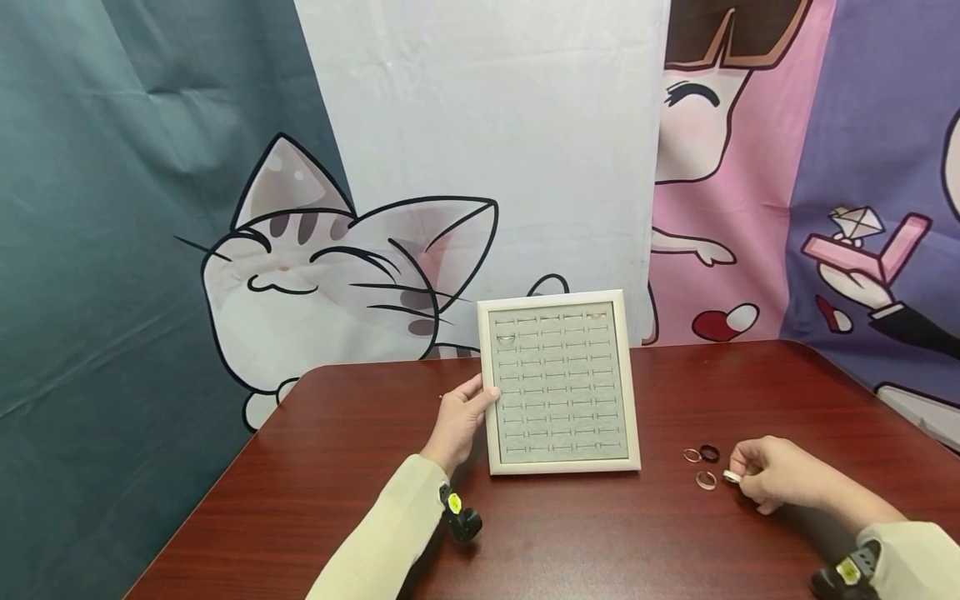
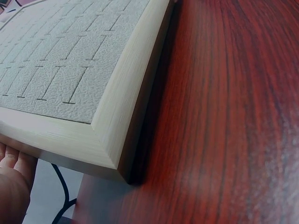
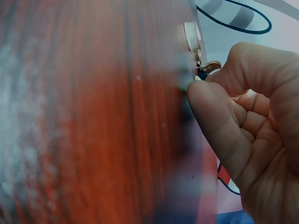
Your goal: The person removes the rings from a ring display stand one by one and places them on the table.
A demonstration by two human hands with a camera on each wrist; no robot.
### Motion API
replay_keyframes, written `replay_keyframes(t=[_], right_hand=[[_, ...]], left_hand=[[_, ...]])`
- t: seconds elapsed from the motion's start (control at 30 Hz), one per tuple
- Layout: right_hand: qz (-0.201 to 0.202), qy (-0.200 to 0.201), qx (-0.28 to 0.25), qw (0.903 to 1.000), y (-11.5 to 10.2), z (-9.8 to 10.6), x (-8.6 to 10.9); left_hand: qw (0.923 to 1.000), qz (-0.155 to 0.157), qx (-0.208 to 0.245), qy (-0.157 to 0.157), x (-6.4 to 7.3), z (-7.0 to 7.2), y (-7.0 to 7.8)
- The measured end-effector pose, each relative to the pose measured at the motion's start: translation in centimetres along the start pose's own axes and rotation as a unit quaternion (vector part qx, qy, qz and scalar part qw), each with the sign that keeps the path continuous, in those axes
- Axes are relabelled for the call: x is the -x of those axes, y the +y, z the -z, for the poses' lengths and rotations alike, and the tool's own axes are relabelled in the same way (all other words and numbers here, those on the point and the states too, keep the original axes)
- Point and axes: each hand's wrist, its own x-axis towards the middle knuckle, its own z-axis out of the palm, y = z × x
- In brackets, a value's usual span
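Observation:
A ring display board (image 1: 558, 392) in a cream frame stands propped up, with grey slotted padding. My left hand (image 1: 459, 421) grips its left side, thumb over the front of the frame; in the left wrist view the fingers (image 2: 16, 163) reach under the frame's edge. One ring (image 1: 506, 339) sits in a slot at the upper left, another (image 1: 596, 316) at the upper right. At the right, my right hand (image 1: 780, 473) pinches a whitish ring (image 1: 731, 477) between thumb and forefinger, low over the table. The fingertips hide most of it in the right wrist view.
Beside the right hand lie a black ring (image 1: 708, 453), a thin gold ring (image 1: 692, 456) and a wider gold-toned ring (image 1: 706, 481). The dark red wooden table (image 1: 585, 533) ends at a printed cloth backdrop (image 1: 495, 108). Both wrists wear small black cameras.

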Motion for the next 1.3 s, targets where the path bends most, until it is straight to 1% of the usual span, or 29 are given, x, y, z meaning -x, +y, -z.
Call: replay_keyframes(t=[0.1,0.3,0.6,0.97,1.07,1.23,1.27,1.3], right_hand=[[0.007,0.001,0.0,1.0,-0.1,-0.1,0.0],[0.009,0.004,-0.002,0.9999,-0.4,-0.1,-0.1],[0.004,0.004,-0.001,1.0,-0.3,-0.1,-0.1],[0.012,0.005,0.005,0.9999,-0.5,-0.1,-0.1],[0.015,0.016,0.015,0.9997,-0.6,0.0,-0.2],[0.022,0.038,0.032,0.9985,-1.9,0.7,-0.9],[0.026,0.042,0.035,0.9982,-2.2,0.9,-1.1],[0.03,0.046,0.039,0.9977,-2.5,1.1,-1.3]], left_hand=[[1.0,0.003,0.0,0.002,0.0,0.0,0.0],[1.0,-0.003,-0.006,0.0,0.1,0.0,0.2],[1.0,-0.005,-0.007,-0.003,0.0,0.0,0.2],[1.0,0.007,-0.005,0.005,0.0,-0.1,0.4],[0.9999,0.008,-0.007,0.001,0.2,-0.1,0.8],[0.9999,0.011,-0.01,-0.002,0.2,-0.1,0.7],[0.9999,0.009,-0.009,0.0,0.1,0.0,0.4],[0.9999,0.01,-0.01,0.0,0.1,0.0,0.4]])
